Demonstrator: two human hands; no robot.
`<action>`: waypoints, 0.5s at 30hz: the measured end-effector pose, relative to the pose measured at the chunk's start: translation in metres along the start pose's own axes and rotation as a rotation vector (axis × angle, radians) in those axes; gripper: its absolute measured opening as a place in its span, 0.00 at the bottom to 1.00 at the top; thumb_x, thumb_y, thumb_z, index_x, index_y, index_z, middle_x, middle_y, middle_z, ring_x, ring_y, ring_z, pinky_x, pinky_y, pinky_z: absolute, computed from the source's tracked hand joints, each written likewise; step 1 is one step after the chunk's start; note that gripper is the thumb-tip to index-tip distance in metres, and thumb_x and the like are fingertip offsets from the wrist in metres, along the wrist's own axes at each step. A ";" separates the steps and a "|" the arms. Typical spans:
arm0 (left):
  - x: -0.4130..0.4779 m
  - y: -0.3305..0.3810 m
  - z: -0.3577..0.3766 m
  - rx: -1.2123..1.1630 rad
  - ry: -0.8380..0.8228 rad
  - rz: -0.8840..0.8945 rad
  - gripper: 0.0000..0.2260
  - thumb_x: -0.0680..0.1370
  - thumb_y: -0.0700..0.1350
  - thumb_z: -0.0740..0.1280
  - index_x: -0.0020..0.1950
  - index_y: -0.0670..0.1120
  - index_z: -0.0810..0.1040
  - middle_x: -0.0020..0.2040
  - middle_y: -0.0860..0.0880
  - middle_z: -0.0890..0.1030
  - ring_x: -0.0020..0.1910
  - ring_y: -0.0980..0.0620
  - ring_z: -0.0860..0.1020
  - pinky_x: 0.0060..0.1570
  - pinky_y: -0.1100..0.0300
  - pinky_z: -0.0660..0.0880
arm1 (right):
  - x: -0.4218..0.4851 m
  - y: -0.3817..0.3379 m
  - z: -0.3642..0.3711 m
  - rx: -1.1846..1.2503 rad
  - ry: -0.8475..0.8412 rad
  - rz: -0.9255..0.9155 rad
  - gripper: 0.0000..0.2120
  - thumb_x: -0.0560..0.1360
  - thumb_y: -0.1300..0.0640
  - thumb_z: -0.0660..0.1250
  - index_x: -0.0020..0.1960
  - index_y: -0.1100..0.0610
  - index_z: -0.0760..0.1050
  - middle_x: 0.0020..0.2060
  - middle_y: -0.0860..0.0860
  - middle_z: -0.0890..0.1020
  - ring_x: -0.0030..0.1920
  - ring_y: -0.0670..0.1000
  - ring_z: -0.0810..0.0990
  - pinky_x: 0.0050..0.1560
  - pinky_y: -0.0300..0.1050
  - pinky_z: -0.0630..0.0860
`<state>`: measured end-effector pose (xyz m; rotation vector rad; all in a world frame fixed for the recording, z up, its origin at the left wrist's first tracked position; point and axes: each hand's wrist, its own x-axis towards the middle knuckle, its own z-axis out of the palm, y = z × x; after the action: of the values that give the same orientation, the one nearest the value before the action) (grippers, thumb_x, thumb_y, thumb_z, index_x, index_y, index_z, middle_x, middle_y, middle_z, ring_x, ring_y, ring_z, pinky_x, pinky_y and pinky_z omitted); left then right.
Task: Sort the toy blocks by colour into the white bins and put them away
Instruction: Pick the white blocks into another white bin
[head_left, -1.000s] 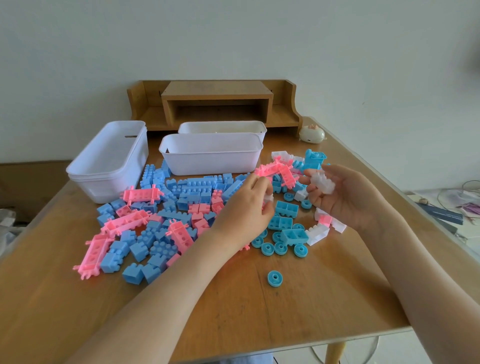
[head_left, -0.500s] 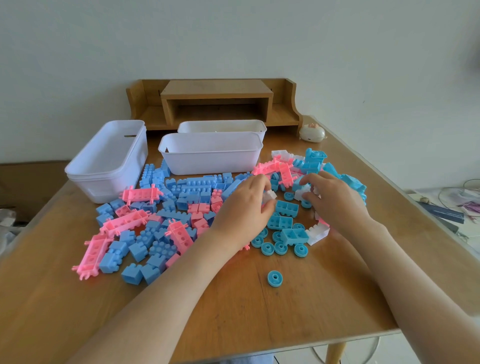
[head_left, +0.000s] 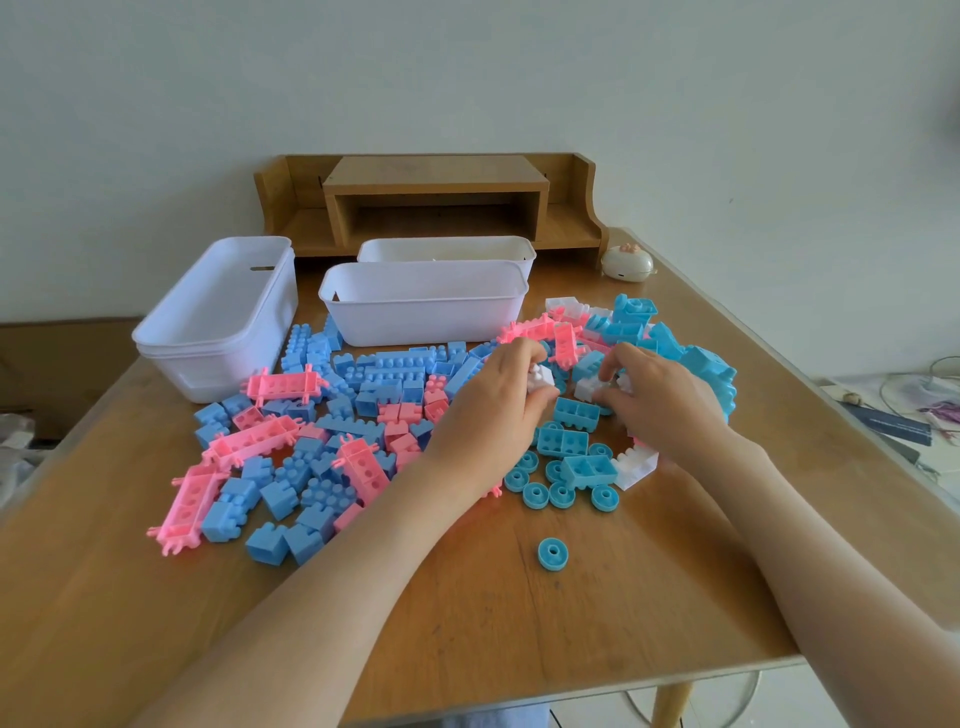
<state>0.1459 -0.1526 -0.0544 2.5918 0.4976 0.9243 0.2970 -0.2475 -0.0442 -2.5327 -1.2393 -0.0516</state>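
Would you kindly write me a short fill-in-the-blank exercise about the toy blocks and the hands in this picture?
1. The left hand pinches one small plastic block and the right hand another; both blocks are ____.
2. The long pronged plastic pieces are all ____.
3. The lone round plastic wheel lying apart from the pile is ____.
Missing words: white; pink; blue.

Curled fingers hide most of the white block in the left hand and of the white piece under the right hand, and the bottom edge cuts off both forearms.
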 end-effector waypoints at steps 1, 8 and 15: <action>0.000 0.000 0.000 0.020 -0.005 0.019 0.14 0.79 0.45 0.64 0.62 0.42 0.70 0.59 0.46 0.76 0.52 0.51 0.79 0.47 0.66 0.74 | 0.000 0.000 0.001 0.003 0.007 -0.007 0.08 0.76 0.48 0.64 0.53 0.48 0.68 0.50 0.46 0.78 0.43 0.45 0.75 0.39 0.39 0.77; 0.000 0.000 0.000 0.065 -0.039 0.046 0.12 0.79 0.46 0.64 0.60 0.44 0.73 0.58 0.47 0.77 0.54 0.52 0.77 0.47 0.70 0.68 | -0.001 -0.002 0.003 -0.001 0.012 -0.077 0.14 0.77 0.51 0.63 0.61 0.48 0.67 0.57 0.46 0.78 0.53 0.48 0.78 0.45 0.43 0.79; 0.004 -0.002 0.003 -0.002 -0.180 -0.058 0.12 0.78 0.50 0.64 0.58 0.46 0.74 0.55 0.50 0.79 0.56 0.53 0.75 0.59 0.58 0.69 | -0.002 -0.003 0.002 -0.009 -0.004 -0.124 0.12 0.77 0.51 0.64 0.59 0.48 0.66 0.55 0.47 0.78 0.47 0.47 0.76 0.43 0.39 0.76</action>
<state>0.1504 -0.1494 -0.0553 2.6122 0.5183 0.6646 0.2930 -0.2470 -0.0457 -2.4615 -1.3996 -0.0813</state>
